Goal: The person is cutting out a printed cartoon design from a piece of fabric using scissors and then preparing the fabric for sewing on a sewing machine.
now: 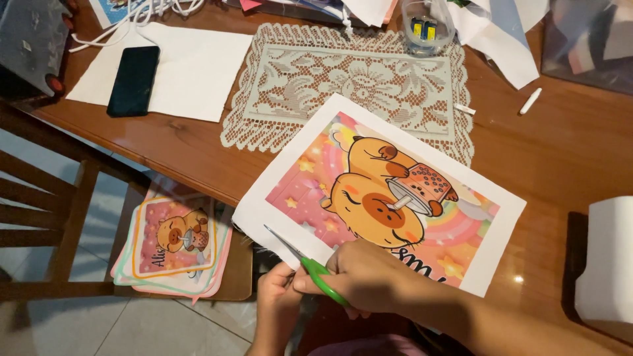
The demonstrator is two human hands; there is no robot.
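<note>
Gripping the green-handled scissors (310,264), the right hand (366,277) was clenched through their loops, and the open blades bit into the white margin at the near-left edge of the printed sheet (389,198). Just beside it, the left hand (277,296) pinched that same near edge between its fingertips. The sheet, showing an orange cartoon animal with a drink on a pink starry ground, lay tilted on the wooden desk (560,145) and overhung its near edge. On a chair (237,277) to the left sat a stack of cut-out prints (173,244). Farther off lay a lace mat (356,86), a dark phone (134,80) on white paper (198,66), and a clear cup (427,26).
</note>
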